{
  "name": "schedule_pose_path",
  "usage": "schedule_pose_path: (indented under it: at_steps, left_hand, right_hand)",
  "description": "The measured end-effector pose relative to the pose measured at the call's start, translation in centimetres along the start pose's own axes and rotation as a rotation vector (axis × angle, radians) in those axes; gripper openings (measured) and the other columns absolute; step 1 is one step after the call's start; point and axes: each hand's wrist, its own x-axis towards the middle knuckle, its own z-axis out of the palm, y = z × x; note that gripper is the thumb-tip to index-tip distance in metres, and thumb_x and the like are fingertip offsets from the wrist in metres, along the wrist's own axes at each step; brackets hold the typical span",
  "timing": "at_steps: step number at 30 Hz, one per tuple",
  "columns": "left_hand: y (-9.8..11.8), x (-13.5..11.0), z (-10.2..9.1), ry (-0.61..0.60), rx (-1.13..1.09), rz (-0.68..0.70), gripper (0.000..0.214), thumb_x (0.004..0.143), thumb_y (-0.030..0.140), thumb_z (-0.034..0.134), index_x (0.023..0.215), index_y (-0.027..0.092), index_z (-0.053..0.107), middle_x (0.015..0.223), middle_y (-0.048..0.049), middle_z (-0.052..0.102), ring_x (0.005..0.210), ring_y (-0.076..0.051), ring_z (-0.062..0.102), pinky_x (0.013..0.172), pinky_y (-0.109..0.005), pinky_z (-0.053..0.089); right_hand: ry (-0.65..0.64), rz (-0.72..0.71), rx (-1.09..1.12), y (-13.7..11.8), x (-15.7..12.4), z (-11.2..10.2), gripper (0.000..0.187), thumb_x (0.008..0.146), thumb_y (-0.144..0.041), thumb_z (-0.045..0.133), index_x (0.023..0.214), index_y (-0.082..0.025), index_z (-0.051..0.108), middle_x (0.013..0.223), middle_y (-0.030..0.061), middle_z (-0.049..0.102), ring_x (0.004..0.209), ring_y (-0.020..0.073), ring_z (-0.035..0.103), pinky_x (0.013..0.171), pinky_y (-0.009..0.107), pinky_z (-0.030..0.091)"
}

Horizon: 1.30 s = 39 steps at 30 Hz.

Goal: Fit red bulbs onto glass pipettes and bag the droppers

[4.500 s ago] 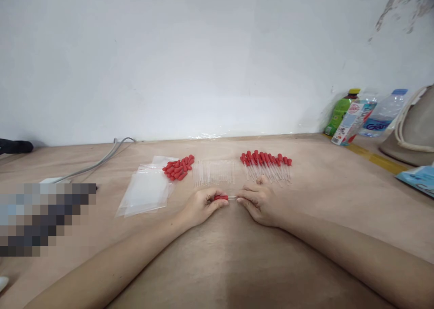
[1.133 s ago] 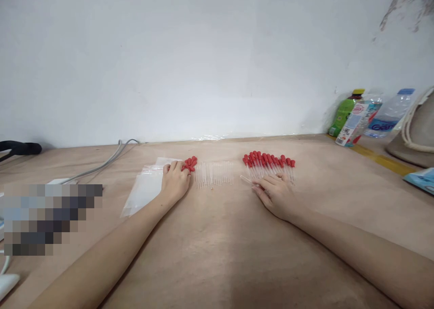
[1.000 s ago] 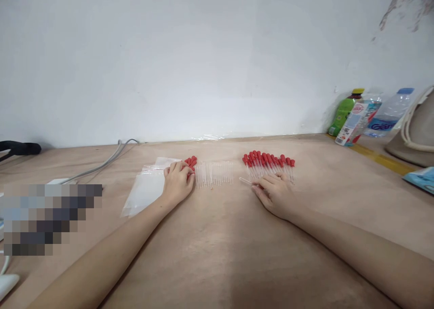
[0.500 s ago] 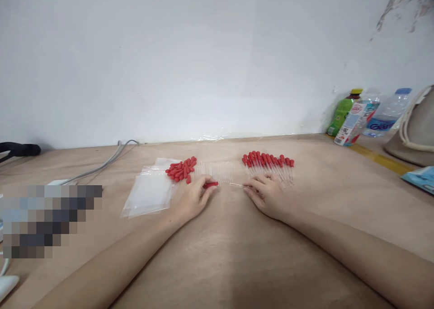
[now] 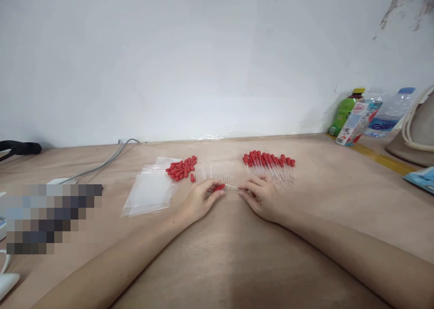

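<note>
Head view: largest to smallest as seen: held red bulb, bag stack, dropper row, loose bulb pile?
1. Bag stack
2. Dropper row
3. Loose bulb pile
4. Held red bulb, partly hidden by the left hand

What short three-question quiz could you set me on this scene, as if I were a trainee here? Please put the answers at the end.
1. Multiple choice: what does the person's left hand hold?
A) a clear bag
B) a red bulb
C) a grey cable

2. True or false: the loose clear tubes lie between the loose red bulbs and the red-topped tubes.

3. Fill in the blank: the green bottle has a ____ cap.

Key: 1. B; 2. True; 3. yellow.
</note>
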Motion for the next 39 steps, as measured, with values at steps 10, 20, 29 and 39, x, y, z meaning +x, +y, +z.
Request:
schedule_pose_path:
  at_steps: [10,20,29,39]
  left_hand:
    - [-0.5,-0.3,-0.2,-0.115,-0.027,0.097,0.015,0.086,0.026,0.046,0.088,0.019,0.059,0.082,-0.0007,0.063,0.075,-0.013,0.058,0.069,-0.025,0.046]
    - [-0.4,-0.5,-0.1,-0.202,0.079,0.144,0.017,0.085,0.028,0.048,0.089,0.018,0.061,0.079,-0.0011,0.064,0.070,-0.012,0.057,0.064,-0.023,0.044]
    - [-0.6,-0.6,0.1,-0.193,0.100,0.176,0.017,0.083,0.029,0.049,0.088,0.018,0.061,0.077,-0.0022,0.064,0.069,-0.013,0.057,0.064,-0.024,0.044]
    - [-0.3,-0.5,-0.1,-0.186,0.118,0.209,0.016,0.084,0.027,0.049,0.088,0.016,0.060,0.077,-0.0031,0.063,0.070,-0.013,0.058,0.063,-0.024,0.044]
  right_hand:
    - [-0.135,-0.064,0.052,0.3,0.2,-0.7,0.019,0.086,-0.021,0.045,0.090,-0.021,0.063,0.079,0.0009,0.060,0.069,0.0103,0.051,0.075,0.030,0.029]
    - [-0.166,-0.084,-0.091,0.2,0.0,-0.7,0.022,0.085,-0.021,0.042,0.078,-0.020,0.063,0.075,-0.0003,0.058,0.060,0.0083,0.044,0.070,0.029,0.024]
    - [-0.159,-0.104,-0.090,-0.7,0.1,-0.8,0.027,0.087,-0.022,0.037,0.073,-0.017,0.061,0.067,0.0002,0.056,0.057,0.0093,0.043,0.067,0.029,0.023]
    - [-0.301,0.053,-0.036,-1.5,0.4,-0.3,0.027,0.088,-0.022,0.037,0.066,-0.017,0.052,0.064,-0.0025,0.057,0.058,0.0094,0.045,0.068,0.028,0.024]
